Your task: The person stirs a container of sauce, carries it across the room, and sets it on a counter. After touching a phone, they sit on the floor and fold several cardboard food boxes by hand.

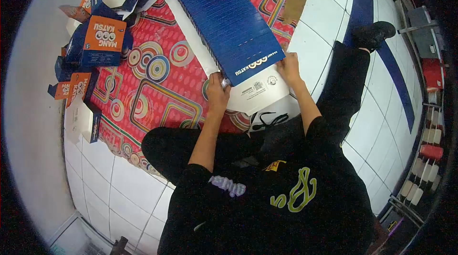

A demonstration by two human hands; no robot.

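Note:
A long fanned row of flat blue cardboard box blanks [224, 16] runs away from me across the mat. The nearest one has white lettering and, at its near end, a white printed flap [260, 93] with a logo and a small code. My left hand [218, 92] pinches the near left corner of this blank, fingers bent at its edge. On the opposite side, my right hand [290, 70] grips the right edge, with the fingertips partly hidden. The white flap lies between my wrists, above my lap.
Folded blue and orange boxes [104, 40] are piled at the left by the wall. An open box [83, 119] lies below them. The red patterned mat [148, 88] covers white floor tiles [129, 193]. A shelf rack [427, 159] stands at far right. A brown cardboard piece [295, 6] lies at the mat's edge.

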